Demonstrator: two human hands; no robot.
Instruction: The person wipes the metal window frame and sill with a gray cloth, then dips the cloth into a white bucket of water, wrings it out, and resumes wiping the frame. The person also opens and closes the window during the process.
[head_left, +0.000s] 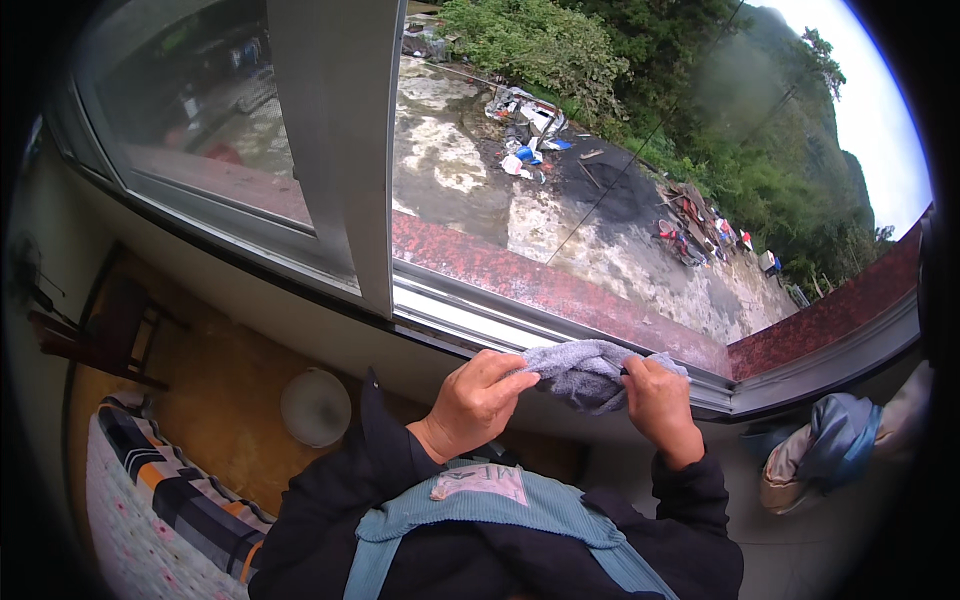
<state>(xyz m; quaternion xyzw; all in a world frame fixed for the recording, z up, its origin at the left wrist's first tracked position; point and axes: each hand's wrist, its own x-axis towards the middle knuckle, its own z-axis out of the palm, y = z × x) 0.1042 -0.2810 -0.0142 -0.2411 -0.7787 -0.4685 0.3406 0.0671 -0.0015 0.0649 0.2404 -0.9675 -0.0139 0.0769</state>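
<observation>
A grey cloth (589, 375), bunched and folded, is stretched between my two hands in front of the window. My left hand (474, 401) pinches its left end between thumb and fingers. At the cloth's other end, my right hand (661, 401) grips it, with a short flap sticking out past the fingers. Just beyond the cloth runs the metal window track (480, 319); whether the cloth touches it I cannot tell. A sliding window frame (337, 150) stands to the left of the opening.
Below the window at left, a round whitish bucket (316, 407) stands on the brown floor near a dark wooden chair (112, 337). A bed with a plaid blanket (176, 495) is at lower left. Tied-up curtain fabric (832, 442) hangs at right. Outside lies a concrete yard (555, 225) with scattered debris.
</observation>
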